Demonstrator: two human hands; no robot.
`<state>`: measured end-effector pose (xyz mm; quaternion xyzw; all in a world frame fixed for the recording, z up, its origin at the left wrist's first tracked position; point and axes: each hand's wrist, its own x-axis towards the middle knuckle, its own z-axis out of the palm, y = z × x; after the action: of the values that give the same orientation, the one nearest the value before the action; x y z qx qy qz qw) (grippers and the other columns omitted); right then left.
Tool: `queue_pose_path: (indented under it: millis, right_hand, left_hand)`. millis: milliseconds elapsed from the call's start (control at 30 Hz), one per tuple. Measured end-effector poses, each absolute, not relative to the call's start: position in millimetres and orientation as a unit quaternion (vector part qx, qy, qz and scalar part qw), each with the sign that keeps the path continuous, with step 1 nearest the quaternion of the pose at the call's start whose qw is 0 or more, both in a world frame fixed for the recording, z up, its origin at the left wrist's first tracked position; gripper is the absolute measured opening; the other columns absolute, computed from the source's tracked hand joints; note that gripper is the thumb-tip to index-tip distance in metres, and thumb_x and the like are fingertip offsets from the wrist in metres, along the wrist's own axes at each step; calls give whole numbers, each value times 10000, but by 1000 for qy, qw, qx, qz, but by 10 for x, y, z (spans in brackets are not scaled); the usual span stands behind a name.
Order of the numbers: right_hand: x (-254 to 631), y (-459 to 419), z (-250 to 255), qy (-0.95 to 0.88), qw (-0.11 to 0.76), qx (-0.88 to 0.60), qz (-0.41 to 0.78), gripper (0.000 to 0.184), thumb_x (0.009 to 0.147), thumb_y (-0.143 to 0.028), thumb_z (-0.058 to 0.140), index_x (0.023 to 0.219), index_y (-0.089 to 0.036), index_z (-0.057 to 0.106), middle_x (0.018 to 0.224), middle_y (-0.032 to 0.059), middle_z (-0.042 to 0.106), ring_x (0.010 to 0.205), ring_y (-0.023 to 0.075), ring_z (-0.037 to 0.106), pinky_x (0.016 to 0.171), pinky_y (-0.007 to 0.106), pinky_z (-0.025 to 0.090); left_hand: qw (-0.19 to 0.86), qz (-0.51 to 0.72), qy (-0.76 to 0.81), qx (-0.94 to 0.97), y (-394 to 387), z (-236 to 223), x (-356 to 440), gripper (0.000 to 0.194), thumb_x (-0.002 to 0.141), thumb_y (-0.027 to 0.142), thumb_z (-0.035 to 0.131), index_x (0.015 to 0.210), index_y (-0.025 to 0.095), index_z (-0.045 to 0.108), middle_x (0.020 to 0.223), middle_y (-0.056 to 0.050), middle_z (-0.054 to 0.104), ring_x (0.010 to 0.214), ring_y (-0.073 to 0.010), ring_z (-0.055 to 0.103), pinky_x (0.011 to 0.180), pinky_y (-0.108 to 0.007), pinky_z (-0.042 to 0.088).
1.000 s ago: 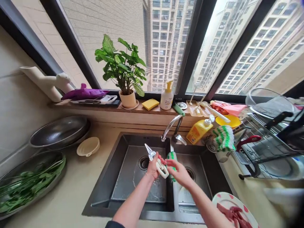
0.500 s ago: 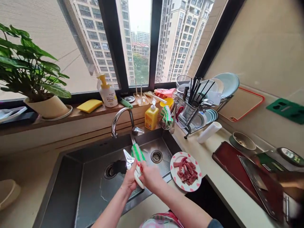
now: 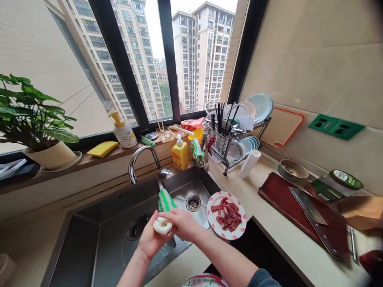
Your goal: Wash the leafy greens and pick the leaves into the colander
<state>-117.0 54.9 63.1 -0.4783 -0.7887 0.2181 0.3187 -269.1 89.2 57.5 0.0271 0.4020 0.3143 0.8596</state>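
Over the sink point(image 3: 104, 239), my two hands are together around a pair of kitchen scissors point(image 3: 162, 226). Only the white handle loops show; the blades are hidden behind my fingers. My left hand point(image 3: 148, 237) is closed on the handles from the left. From the other side, my right hand point(image 3: 184, 224) grips them with curled fingers. Just beyond the hands, a green-and-white striped cloth point(image 3: 166, 200) drapes over the sink divider. To the right, a white plate with pink spots point(image 3: 212, 203) bears strips of raw red meat point(image 3: 229, 214).
A curved faucet point(image 3: 131, 169) rises behind the sink. Beside it stands a yellow pump bottle point(image 3: 180, 154). A loaded dish rack point(image 3: 226, 143) fills the back corner. At right, a cleaver point(image 3: 311, 211) lies on a dark red cutting board point(image 3: 275, 191). A potted plant point(image 3: 49, 153) sits at left.
The scissors have turned: their metal blades showed between my hands before, now the white handle loops face me. My view has swung to the right.
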Motion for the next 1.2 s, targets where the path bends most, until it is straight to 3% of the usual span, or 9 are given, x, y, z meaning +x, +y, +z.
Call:
queue_pose_path:
  millis: [133, 233, 300, 433, 633, 933, 1100, 1200]
  right_hand:
    - [-1132, 598, 592, -789, 327, -486, 186, 242, 776, -266, 549, 1011, -289, 600, 809, -24, 581, 695, 113, 529, 584, 185, 376]
    - [-889, 675, 607, -718, 417, -512, 218, 191, 828, -293, 480, 975, -239, 590, 896, 7, 582, 728, 108, 549, 632, 190, 405]
    - [-595, 791, 620, -642, 485, -541, 244, 235, 859, -357, 422, 969, -209, 568, 891, 22, 588, 719, 108, 559, 645, 199, 424]
    - [188, 1181, 715, -486, 540, -640, 252, 350, 843, -481, 382, 914, -173, 532, 697, -6, 586, 545, 108, 546, 546, 210, 428]
    - [1039, 1786, 1090, -440, 479, -744, 155, 374, 811, -500, 400, 817, -169, 573, 666, 25, 629, 575, 145, 590, 538, 212, 406]
    - [1162, 2192, 1085, -418, 422, -782, 190, 378, 837, -432, 414, 771, -124, 622, 605, 76, 654, 567, 157, 620, 547, 215, 404]
    - [1337, 1942, 843, -449, 410, -772, 182, 326, 821, -400, 457, 999, -159, 587, 888, 77, 680, 751, 156, 629, 660, 226, 426]
    - [1563, 1273, 474, -494, 348, -776, 183, 286, 832, -348, 428, 1023, -203, 582, 956, 55, 668, 846, 163, 611, 721, 247, 424]
  left_hand:
    - [870, 303, 381, 78, 796, 676, -2452, 459, 751, 585, 480, 749, 142, 598, 690, -82, 648, 653, -223, 616, 690, -410, 473]
    - [862, 284, 388, 163, 736, 698, -2297, 583, 653, 691, 505, 869, 161, 616, 891, -119, 654, 825, -275, 619, 740, -422, 464]
    - [819, 284, 449, 217, 679, 619, -2237, 528, 619, 602, 627, 934, 178, 609, 982, -110, 640, 895, -261, 610, 759, -370, 464]
    - [706, 351, 553, 268, 540, 350, -2200, 404, 538, 399, 774, 835, 179, 613, 904, -70, 659, 859, -198, 621, 749, -278, 465]
    - [672, 416, 560, 247, 411, 243, -2051, 368, 515, 379, 785, 774, 175, 622, 819, -48, 675, 783, -175, 636, 735, -260, 483]
    - [665, 419, 575, 228, 262, 157, -1929, 380, 533, 415, 771, 781, 172, 617, 786, -60, 668, 735, -187, 638, 713, -290, 492]
    - [661, 318, 612, 296, 232, 55, -1757, 387, 557, 450, 737, 791, 174, 599, 798, -39, 642, 692, -148, 613, 602, -222, 446]
    - [680, 259, 607, 320, 245, -116, -1551, 390, 584, 442, 716, 828, 176, 566, 780, -22, 619, 610, -116, 591, 554, -201, 421]
